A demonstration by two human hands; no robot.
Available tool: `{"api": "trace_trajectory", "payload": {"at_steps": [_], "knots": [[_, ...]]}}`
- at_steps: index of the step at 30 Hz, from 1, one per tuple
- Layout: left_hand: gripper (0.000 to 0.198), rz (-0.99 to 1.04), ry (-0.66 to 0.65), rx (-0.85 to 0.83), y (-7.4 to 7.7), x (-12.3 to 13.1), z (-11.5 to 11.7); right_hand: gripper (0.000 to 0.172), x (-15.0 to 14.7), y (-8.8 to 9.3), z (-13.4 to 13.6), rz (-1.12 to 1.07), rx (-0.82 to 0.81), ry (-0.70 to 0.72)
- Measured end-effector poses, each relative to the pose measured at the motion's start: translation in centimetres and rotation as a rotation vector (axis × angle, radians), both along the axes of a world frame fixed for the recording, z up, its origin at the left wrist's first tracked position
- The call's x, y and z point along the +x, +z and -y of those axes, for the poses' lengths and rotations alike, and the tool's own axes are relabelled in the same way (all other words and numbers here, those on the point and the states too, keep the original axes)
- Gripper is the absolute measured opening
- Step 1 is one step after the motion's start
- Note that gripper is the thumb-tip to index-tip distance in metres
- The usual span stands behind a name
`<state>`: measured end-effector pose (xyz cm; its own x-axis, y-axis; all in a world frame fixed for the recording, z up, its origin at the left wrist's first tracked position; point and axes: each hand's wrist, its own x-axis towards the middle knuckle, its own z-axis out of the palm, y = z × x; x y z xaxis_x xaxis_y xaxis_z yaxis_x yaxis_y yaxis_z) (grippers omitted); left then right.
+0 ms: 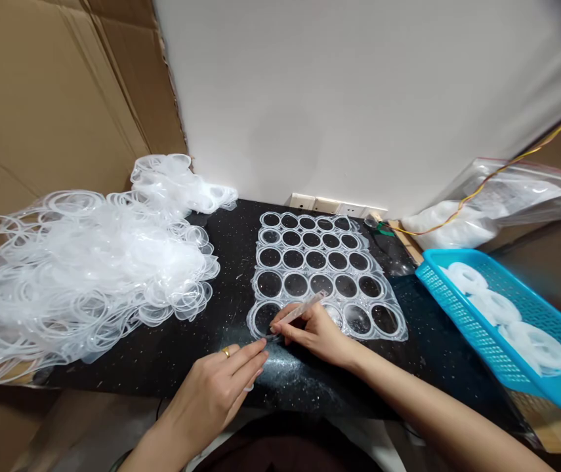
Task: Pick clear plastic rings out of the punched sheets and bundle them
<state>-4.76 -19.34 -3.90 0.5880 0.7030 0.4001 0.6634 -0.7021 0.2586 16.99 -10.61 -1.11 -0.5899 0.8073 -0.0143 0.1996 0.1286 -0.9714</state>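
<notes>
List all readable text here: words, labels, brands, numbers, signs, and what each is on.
No readable text anywhere.
White rectangular wall sockets: any markings too small to read.
Clear plastic zip bag: no legible print.
Translucent pen-shaped tool in the right hand: no legible lettering.
Clear plastic sheet of rings: none seen.

A perforated sheet [329,273] lies on a tabletop [233,275] between a pile of ring sheets [127,255] at left and a basket [457,321] at right, with ring pieces [494,308] inside the basket. The person's right hand [317,328], with a stick-like tool [302,308] in its fingers, is over the sheet's near edge, the left hand [221,380] just before its near-left corner. Behind the sheet, sockets [339,206] line the foot of a wall [334,98]; a plastic bag [447,223] lies beyond the basket, a cable [497,167] crossing before it, and cardboard [54,98] stands behind the pile.
</notes>
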Motion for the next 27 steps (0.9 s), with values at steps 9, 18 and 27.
{"api": "trace_trajectory", "payload": {"at_steps": [9,18,27], "knots": [[0.034,-0.007,-0.002,-0.012,-0.14,-0.11,-0.02,0.025,0.08,-0.30,-0.03,0.044,0.158,0.026],[0.034,-0.033,-0.007,0.070,0.05,0.10,-0.14,0.016,0.02,-0.43,0.32,0.043,0.288,0.045],[0.033,0.006,0.000,0.042,0.04,0.20,-0.28,0.019,0.23,-0.24,0.43,0.126,0.499,0.130]]}}
